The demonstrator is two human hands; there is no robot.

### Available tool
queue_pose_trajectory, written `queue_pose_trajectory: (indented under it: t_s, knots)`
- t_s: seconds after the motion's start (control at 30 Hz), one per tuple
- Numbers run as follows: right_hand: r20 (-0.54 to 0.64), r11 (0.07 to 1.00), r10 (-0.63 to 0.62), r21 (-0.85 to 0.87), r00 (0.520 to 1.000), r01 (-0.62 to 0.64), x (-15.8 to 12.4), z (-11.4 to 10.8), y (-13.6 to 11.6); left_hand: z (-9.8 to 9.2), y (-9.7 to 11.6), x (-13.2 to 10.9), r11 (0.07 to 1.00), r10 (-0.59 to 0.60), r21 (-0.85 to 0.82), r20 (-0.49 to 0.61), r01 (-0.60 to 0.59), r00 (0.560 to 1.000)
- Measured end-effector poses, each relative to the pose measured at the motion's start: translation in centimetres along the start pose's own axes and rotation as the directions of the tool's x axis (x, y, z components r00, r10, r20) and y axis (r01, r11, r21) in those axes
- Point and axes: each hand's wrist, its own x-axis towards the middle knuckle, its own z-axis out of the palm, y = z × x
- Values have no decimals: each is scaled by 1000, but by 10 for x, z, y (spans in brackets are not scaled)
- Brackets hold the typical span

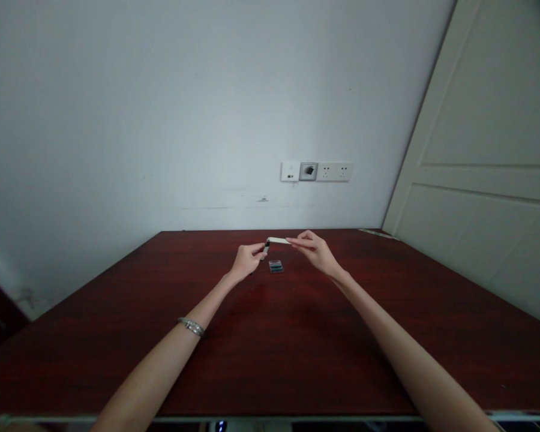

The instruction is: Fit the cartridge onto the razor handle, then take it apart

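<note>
R hand [314, 253] w/ strip [279, 240], prob. inside tbl [288, 360] edges.

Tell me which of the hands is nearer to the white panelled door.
Right. The right hand, pinching a white strip, is left of the door and apart from it; the left hand is farther left, beyond the strip's other end.

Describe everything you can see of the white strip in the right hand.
The white strip is thin and straight, its material unclear. It is held nearly level above the red-brown table, one end pinched by the right hand, the other at a small dark-tipped object in the left hand; whether they touch is unclear.
</note>
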Motion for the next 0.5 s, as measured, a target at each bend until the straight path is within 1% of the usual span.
queue_pose_trajectory:
  t_s: [0.13, 0.27, 0.37, 0.5]
  knots:
    - [-8, 999, 14, -51, 1000, -14, -3, -5, 11, -2, -3, 1, 1000, 11, 6, -1, -11, 1000]
    - [-32, 999, -5, -54, 999, 3, -2, 0, -1, -2, 0, 1, 1000, 14, 17, 6, -14, 1000]
    - [-25, 995, -32, -93, 999, 29, -1, 4, -5, -2, 3, 0, 1000, 12, 17, 24, -13, 1000]
    - [-31, 988, -34, -149, 999, 29, -4, 0, 7, -5, -2, 0, 1000, 11, 8, -1, -11, 1000]
